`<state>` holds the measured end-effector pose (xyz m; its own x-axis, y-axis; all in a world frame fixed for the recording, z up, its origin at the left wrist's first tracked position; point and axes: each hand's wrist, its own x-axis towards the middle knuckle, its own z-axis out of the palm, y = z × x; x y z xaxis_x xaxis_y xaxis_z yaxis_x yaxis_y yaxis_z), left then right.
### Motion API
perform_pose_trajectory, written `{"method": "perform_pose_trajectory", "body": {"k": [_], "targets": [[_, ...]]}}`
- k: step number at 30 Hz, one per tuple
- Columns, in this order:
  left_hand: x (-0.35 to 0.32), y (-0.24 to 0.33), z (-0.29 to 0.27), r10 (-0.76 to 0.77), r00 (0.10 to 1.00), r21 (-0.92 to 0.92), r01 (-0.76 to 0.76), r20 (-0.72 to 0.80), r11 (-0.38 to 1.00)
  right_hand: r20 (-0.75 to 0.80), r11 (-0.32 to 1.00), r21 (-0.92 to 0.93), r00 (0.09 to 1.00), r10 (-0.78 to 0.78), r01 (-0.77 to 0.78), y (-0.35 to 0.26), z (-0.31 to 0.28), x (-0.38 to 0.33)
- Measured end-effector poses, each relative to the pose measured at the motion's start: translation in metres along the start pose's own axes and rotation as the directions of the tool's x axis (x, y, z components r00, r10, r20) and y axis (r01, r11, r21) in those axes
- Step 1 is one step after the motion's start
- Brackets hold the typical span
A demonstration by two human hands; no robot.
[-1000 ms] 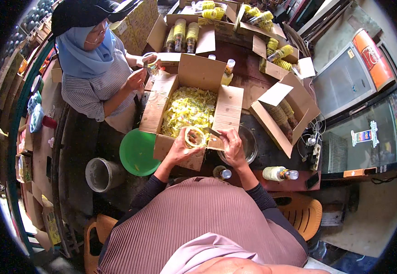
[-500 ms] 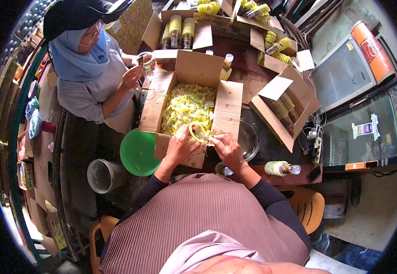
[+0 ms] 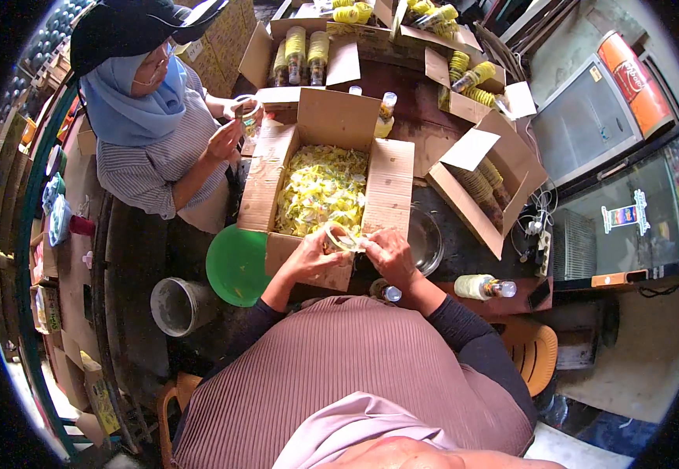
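My left hand [image 3: 314, 256] and my right hand [image 3: 387, 252] together hold a pale yellow label band [image 3: 343, 235], pulled into a loop between the fingers. They hover over the near edge of an open cardboard box [image 3: 265, 164] filled with loose yellow label strips [image 3: 320, 189]. A small bottle with a blue cap [image 3: 390, 293] stands just below my right hand. A clear round bowl [image 3: 427, 241] sits right of my hands.
Across the box a person in a striped shirt and dark cap [image 3: 152, 141] holds a small bottle [image 3: 248, 116]. A green lid [image 3: 235, 266] and a grey bucket [image 3: 177, 306] lie left. More boxes of yellow-labelled bottles [image 3: 476, 184] stand beyond, and a labelled bottle [image 3: 486, 287] lies right.
My hands have come closer together at the box's near edge, stretching the yellow band between them. The person opposite has raised the small bottle a little.
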<state>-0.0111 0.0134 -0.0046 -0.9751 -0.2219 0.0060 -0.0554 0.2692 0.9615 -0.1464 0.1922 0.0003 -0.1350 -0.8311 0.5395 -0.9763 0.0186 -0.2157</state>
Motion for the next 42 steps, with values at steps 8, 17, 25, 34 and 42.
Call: {"method": "perform_pose_trajectory", "body": {"k": [8,17,25,34,42], "targets": [[0.000,-0.047,0.007,-0.056,0.998,-0.221,0.052,-0.013,0.974,0.017,0.999,0.051,1.000,0.018,-0.019,0.003,0.004,0.005],[-0.001,-0.023,-0.011,-0.250,0.884,-0.521,0.439,0.394,0.732,0.053,1.000,-0.013,0.999,0.006,-0.005,0.005,0.010,0.002],[0.006,-0.048,-0.007,-0.117,0.987,-0.263,0.143,0.112,0.954,0.088,0.932,0.218,0.957,0.278,-0.290,0.013,0.018,0.009],[0.008,-0.028,0.004,-0.170,0.982,-0.110,0.161,-0.082,0.981,0.025,0.968,0.108,0.974,0.223,-0.225,0.008,0.014,0.000],[0.009,-0.023,0.004,-0.206,0.978,-0.058,0.206,-0.007,0.977,0.029,0.994,-0.100,0.998,0.047,-0.044,-0.001,0.015,-0.010]]}}
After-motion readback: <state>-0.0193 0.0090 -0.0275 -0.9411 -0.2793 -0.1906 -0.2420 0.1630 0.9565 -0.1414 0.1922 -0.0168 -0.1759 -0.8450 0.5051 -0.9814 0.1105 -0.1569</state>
